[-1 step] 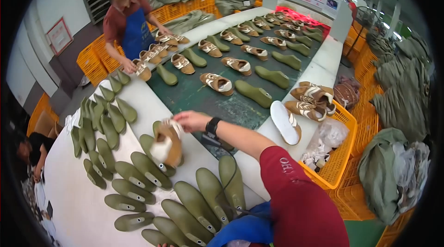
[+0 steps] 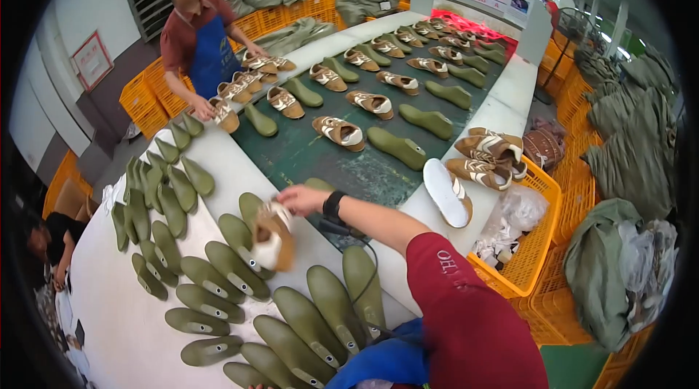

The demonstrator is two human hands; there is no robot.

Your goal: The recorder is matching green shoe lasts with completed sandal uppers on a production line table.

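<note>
My right hand (image 2: 304, 200), with a black watch on the wrist, pinches the edge of a brown and white shoe upper (image 2: 272, 240). The upper hangs slightly blurred over the white table (image 2: 109, 301), above several green shoe lasts. More green lasts (image 2: 298, 327) lie in rows around it, toward me and to the left. Of my left hand (image 2: 256, 387), only a sliver of skin appears at the lower edge; its fingers are hidden. Beneath my right wrist sits a dark device (image 2: 333, 228) with a black cable.
A green belt (image 2: 291, 163) carries rows of shoe uppers and lasts. Brown uppers (image 2: 480, 170) and a white-soled piece (image 2: 444, 189) lie on its right ledge, by an orange crate (image 2: 535, 258) holding plastic bags. Across the belt, a co-worker in a blue apron (image 2: 216, 54) handles uppers.
My right hand and the hanging upper have shifted slightly to the right and down. The upper has swung a little. The view has also moved very slightly.
</note>
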